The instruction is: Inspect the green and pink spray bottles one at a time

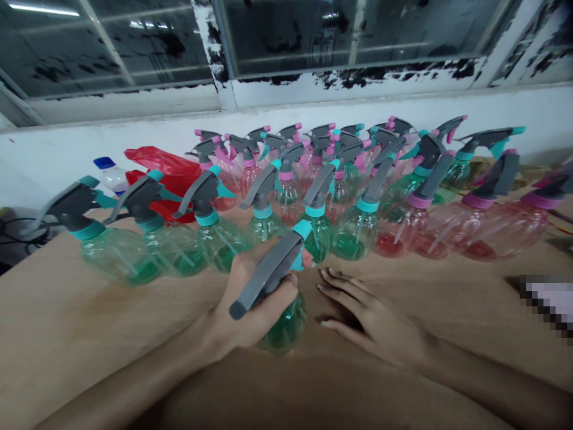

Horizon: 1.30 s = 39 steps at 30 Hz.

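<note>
My left hand (pixel 255 292) is wrapped round the neck of a green spray bottle (pixel 286 325) with a grey and teal trigger head. The bottle stands near the front of the table, and my fingers hide its collar. Just right of it, my right hand (pixel 362 310) lies with fingers stretched out and loosely apart, low over the tabletop, holding nothing. Behind both hands runs a row of spray bottles: green ones (pixel 356 233) on the left and middle, pink ones (pixel 403 230) on the right, each with some liquid at the bottom.
More spray bottles (pixel 286 191) crowd the back of the wooden table (pixel 102 334). A red plastic bag (pixel 165 170) and a blue-capped bottle (pixel 111 176) are at back left. A pixelated patch (pixel 550 301) lies at the right edge. Windows (pixel 353 36) rise behind.
</note>
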### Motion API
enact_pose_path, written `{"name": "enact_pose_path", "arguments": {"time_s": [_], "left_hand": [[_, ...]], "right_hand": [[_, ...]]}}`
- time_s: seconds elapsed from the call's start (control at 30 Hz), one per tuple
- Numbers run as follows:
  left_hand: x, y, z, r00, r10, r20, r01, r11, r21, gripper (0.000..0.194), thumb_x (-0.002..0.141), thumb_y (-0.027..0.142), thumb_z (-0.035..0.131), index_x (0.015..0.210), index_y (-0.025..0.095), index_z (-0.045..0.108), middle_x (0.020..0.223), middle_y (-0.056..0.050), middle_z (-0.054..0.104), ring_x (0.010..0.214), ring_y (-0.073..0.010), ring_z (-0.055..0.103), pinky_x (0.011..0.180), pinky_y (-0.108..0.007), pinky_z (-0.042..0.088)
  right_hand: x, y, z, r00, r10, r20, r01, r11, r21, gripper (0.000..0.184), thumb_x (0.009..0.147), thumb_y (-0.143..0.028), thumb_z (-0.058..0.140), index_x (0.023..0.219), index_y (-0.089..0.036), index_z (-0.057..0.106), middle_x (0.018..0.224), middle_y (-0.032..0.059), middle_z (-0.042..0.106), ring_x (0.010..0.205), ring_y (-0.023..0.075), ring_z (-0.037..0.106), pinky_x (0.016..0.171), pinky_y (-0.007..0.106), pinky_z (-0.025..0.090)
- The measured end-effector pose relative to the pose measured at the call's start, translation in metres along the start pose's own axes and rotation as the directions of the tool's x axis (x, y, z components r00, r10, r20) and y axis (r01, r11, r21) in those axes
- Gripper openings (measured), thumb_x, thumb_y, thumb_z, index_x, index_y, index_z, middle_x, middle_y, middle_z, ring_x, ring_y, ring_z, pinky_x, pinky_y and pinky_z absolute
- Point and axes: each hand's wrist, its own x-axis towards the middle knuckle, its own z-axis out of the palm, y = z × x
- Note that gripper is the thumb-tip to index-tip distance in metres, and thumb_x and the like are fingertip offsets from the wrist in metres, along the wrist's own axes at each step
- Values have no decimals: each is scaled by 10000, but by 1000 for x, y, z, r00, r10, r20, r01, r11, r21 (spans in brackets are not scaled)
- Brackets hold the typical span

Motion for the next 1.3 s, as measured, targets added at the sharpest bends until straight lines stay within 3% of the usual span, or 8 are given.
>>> {"name": "enact_pose_path", "arguments": {"time_s": [0.13, 0.3, 0.53, 1.3], "left_hand": [[0, 2, -3, 1000, 14, 9, -13, 999, -36, 164, 696, 162, 470, 741, 253, 598, 802, 1, 663, 733, -174, 640, 714, -283, 536], [-1, -1, 1, 998, -47, -35, 49, 997, 62, 106, 750, 215, 477, 750, 253, 576, 707, 16, 648, 572, -155, 613, 586, -270, 532], [-3, -2, 5, 997, -18, -79, 26, 994, 104, 75, 764, 237, 499, 721, 259, 556, 539, 52, 559, 464, -141, 546, 508, -252, 499], [-1, -3, 5, 998, 6, -69, 0, 996, 88, 62, 760, 241, 481, 742, 254, 540, 593, 35, 562, 493, -142, 553, 535, -255, 512]], "right_hand": [[-1, 0, 0, 1000, -4, 0, 4, 1000, -7, 522, 904, -453, 496, 1347, -178, 469, 1394, 103, 492, 1326, 260, 386, 1054, 481, 391], [-1, 0, -1, 1000, -1, -6, 1, 1000, -13, 531, 897, -443, 511, 1353, -176, 462, 1388, 103, 498, 1322, 258, 392, 1054, 475, 394], [0, 0, -1, 1000, -9, 13, 10, 1000, -25, 521, 902, -444, 501, 1329, -145, 487, 1383, 111, 503, 1329, 253, 382, 1067, 465, 381], [0, 0, -1, 1000, -14, -3, 14, 1000, -17, 527, 897, -433, 516, 1349, -167, 467, 1382, 108, 504, 1323, 264, 390, 1059, 483, 388]]}}
